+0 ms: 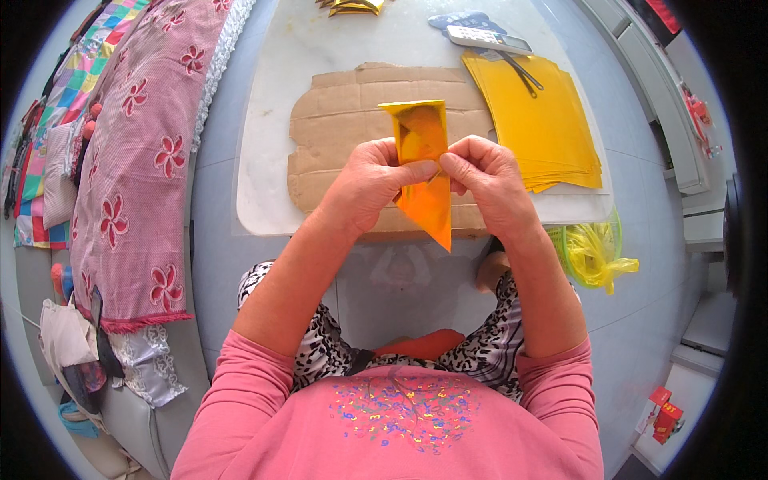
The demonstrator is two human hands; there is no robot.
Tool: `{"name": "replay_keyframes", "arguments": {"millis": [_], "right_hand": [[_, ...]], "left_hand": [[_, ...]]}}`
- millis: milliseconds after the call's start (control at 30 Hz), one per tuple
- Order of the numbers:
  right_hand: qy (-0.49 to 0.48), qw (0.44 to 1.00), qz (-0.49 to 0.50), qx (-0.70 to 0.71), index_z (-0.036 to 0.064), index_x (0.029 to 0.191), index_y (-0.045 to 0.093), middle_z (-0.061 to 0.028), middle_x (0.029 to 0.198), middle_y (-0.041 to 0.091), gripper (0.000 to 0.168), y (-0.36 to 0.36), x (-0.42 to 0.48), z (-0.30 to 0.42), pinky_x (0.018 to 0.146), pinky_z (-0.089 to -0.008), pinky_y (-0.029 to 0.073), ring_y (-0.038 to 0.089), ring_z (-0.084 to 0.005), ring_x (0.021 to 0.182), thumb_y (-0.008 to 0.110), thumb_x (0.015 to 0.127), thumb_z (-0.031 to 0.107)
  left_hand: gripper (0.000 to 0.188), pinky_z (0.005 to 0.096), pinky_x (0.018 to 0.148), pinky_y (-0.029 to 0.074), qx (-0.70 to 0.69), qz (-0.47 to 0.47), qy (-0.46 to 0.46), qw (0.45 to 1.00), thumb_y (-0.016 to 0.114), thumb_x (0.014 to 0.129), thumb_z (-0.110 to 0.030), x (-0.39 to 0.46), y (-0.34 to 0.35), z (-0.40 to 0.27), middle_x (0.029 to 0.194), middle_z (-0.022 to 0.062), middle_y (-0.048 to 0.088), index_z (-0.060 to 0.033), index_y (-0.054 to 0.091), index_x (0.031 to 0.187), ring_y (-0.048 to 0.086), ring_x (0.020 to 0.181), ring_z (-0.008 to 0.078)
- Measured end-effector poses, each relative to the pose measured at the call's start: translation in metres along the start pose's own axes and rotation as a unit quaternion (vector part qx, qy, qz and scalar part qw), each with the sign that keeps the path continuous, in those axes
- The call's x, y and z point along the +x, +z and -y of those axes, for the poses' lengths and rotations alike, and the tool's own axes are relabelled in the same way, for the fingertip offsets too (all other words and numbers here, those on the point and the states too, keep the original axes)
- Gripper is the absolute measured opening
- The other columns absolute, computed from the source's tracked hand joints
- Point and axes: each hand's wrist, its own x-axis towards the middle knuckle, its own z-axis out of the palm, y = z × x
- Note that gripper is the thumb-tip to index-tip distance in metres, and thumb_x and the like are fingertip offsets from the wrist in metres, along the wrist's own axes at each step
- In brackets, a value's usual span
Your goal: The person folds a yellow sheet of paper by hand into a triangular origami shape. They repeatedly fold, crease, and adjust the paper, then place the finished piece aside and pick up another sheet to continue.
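Observation:
Between my two hands is a folded sheet of shiny gold foil paper (425,207), raised over the near part of a flat cardboard piece (342,114). Its lower end tapers to a point, and a folded flap shows along its top edge. My left hand (375,180) grips the paper from the left, with the thumb laid across its front. From the right, my right hand (489,177) pinches the right edge between thumb and fingers. The fingers behind the paper are partly hidden.
A stack of gold paper sheets (540,129) lies on the white table (270,168) at right, with a remote control (489,39) and dark tongs-like tool (521,73) at its top. Folded gold pieces (357,6) sit at the far edge. A green basket (559,246) holds a yellow plastic bag (591,249).

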Motion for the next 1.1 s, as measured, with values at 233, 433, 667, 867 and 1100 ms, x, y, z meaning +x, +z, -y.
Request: {"name": "replay_keyframes", "arguments": {"millis": [233,433,667,867,1100], "right_hand": [[-0.019,0.997,-0.068,0.034,0.000,0.094,0.066,-0.0015,0.078,0.062,0.015,-0.009,0.000,-0.002,0.063,-0.0217,0.047,0.054,-0.0069,0.069,0.063,0.097,0.015],[-0.031,0.995,-0.089,0.016,0.000,0.092,0.065,-0.0001,0.075,0.060,0.015,-0.013,-0.001,-0.003,0.061,-0.0211,0.045,0.052,-0.0057,0.068,0.064,0.096,0.015],[-0.040,0.994,-0.091,0.041,0.001,0.091,0.066,0.0000,0.073,0.059,0.015,-0.012,0.000,-0.002,0.060,-0.0206,0.044,0.050,-0.0060,0.066,0.065,0.096,0.015],[0.010,0.982,-0.068,0.174,0.002,0.092,0.066,-0.0008,0.074,0.061,0.015,-0.025,0.003,-0.002,0.060,-0.0206,0.044,0.050,-0.0074,0.063,0.066,0.095,0.017],[0.049,0.958,-0.012,0.284,0.003,0.092,0.065,-0.0012,0.077,0.065,0.010,-0.029,0.004,-0.008,0.056,-0.0189,0.047,0.056,-0.0058,0.061,0.066,0.094,0.013]], "left_hand": [[0.019,0.0268,0.073,0.053,0.063,0.026,-0.005,0.998,0.075,0.087,-0.015,0.000,-0.009,0.004,0.087,0.0055,0.069,-0.0005,0.068,0.097,0.064,0.078,0.0127],[0.017,0.0254,0.070,0.055,0.069,0.014,-0.009,0.997,0.074,0.087,-0.013,-0.003,-0.006,0.004,0.085,0.0065,0.067,0.0007,0.066,0.094,0.065,0.073,0.0131],[0.016,0.0260,0.072,0.055,0.073,0.018,0.012,0.997,0.068,0.092,-0.014,-0.003,-0.006,0.003,0.087,0.0066,0.067,0.0012,0.066,0.097,0.066,0.075,0.0134],[0.034,0.0269,0.080,0.054,0.012,0.032,0.038,0.999,0.057,0.098,-0.010,-0.005,-0.007,-0.006,0.093,0.0059,0.067,-0.0007,0.056,0.131,0.065,0.084,0.0133],[0.042,0.0251,0.081,0.053,0.196,0.070,0.224,0.952,0.059,0.093,0.000,-0.009,0.000,0.006,0.103,0.0035,0.069,-0.0094,0.058,0.134,0.063,0.092,0.0104]]}}
